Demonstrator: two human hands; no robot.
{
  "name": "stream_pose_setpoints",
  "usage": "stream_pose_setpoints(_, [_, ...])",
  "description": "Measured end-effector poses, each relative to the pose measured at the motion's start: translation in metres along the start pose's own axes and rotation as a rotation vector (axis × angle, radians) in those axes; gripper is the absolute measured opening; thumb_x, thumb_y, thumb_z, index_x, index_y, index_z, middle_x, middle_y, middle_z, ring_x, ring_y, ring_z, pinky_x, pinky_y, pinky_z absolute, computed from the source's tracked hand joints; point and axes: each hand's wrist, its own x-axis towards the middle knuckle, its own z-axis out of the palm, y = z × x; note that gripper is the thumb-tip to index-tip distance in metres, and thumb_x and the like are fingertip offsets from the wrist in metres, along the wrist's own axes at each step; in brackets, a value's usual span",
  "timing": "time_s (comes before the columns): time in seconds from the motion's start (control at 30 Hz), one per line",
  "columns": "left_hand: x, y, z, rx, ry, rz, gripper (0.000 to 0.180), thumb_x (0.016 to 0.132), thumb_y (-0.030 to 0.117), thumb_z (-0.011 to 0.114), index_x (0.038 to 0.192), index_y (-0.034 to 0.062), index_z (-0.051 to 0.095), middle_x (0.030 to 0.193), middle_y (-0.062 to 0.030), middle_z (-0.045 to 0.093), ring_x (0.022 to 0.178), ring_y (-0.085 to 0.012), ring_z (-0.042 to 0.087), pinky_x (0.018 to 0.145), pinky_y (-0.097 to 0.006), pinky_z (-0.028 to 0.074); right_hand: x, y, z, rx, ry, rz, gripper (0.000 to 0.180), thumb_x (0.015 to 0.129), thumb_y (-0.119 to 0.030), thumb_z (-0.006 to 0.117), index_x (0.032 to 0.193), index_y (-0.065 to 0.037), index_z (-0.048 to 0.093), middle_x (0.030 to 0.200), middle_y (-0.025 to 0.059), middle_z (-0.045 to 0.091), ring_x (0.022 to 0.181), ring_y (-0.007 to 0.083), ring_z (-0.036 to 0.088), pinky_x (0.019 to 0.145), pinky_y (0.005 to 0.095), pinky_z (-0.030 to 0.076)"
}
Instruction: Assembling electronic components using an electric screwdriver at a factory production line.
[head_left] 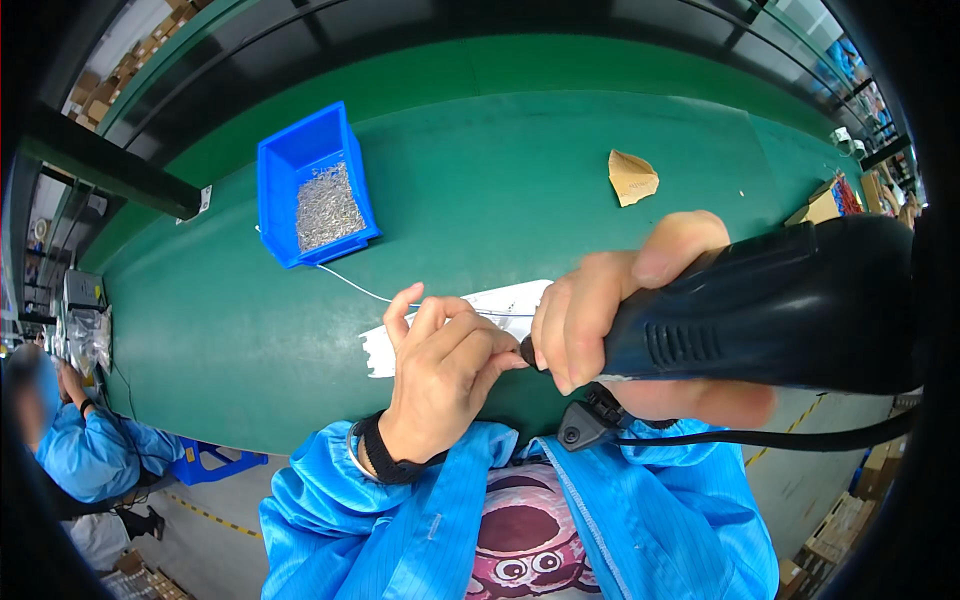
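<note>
My right hand (590, 310) is wrapped around a bulky black handheld power tool (780, 310) with ridged slots on its side. Its dark tip (528, 350) points left and meets the fingertips of my left hand (445, 365). The left thumb and fingers are pinched together there; whatever small thing lies between them is hidden. Under both hands lies a flat white piece (380, 352) with a notched left end, partly covered. A thin white cord (350, 284) runs from near the blue bin toward my left hand.
A blue bin (270, 215) of small metal parts (328, 208) stands on the green table (480, 190). A torn brown cardboard piece (632, 180) lies at the far right. A dark post (120, 165) rises at the left. Another person in blue (90, 455) sits at the left.
</note>
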Motion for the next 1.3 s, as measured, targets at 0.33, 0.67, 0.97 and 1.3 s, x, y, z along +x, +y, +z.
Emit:
stream_pose_setpoints(0.33, [0.001, -0.007, -0.002, -0.013, -0.018, 0.007, 0.014, 0.060, 0.017, 0.071, 0.067, 0.0124, 0.061, 0.067, 0.0048, 0.055, 0.079, -0.0148, 0.052, 0.093, -0.043, 0.024, 0.017, 0.040, 0.003, 0.071, -0.029, -0.462, 0.078, 0.071, -0.066, 0.050, 0.114, -0.005, 0.028, 0.066, 0.0132, 0.053, 0.050, 0.0195, 0.053, 0.051, 0.0289, 0.046])
stream_pose_setpoints(0.67, [0.002, -0.023, -0.023, 0.126, 0.071, -0.050, 0.012, 0.061, 0.014, 0.070, 0.067, 0.0111, 0.061, 0.069, 0.0025, 0.056, 0.083, -0.0181, 0.053, 0.091, -0.043, 0.027, 0.017, 0.042, 0.019, -0.025, 0.351, -0.238, 0.077, 0.071, -0.069, 0.045, 0.108, -0.004, 0.031, 0.059, 0.0092, 0.050, 0.041, 0.0159, 0.049, 0.043, 0.0261, 0.044])
stream_pose_setpoints(0.97, [-0.001, -0.016, -0.018, 0.177, 0.025, 0.120, 0.010, 0.061, 0.013, 0.067, 0.068, 0.0108, 0.061, 0.069, 0.0023, 0.055, 0.077, -0.0138, 0.054, 0.092, -0.044, 0.030, 0.019, 0.048, 0.022, -0.006, 0.393, -0.255, 0.077, 0.071, -0.072, 0.041, 0.108, -0.005, 0.031, 0.057, 0.0081, 0.049, 0.040, 0.0154, 0.048, 0.042, 0.0272, 0.044])
stream_pose_setpoints(1.3, [-0.001, -0.015, -0.005, 0.185, -0.017, 0.145, 0.011, 0.061, 0.013, 0.068, 0.070, 0.0103, 0.063, 0.067, 0.0026, 0.055, 0.074, -0.0117, 0.054, 0.093, -0.046, 0.029, 0.020, 0.046, 0.020, 0.067, 0.330, -0.378, 0.076, 0.072, -0.069, 0.043, 0.111, -0.005, 0.033, 0.060, 0.0096, 0.050, 0.042, 0.0167, 0.049, 0.044, 0.0278, 0.045])
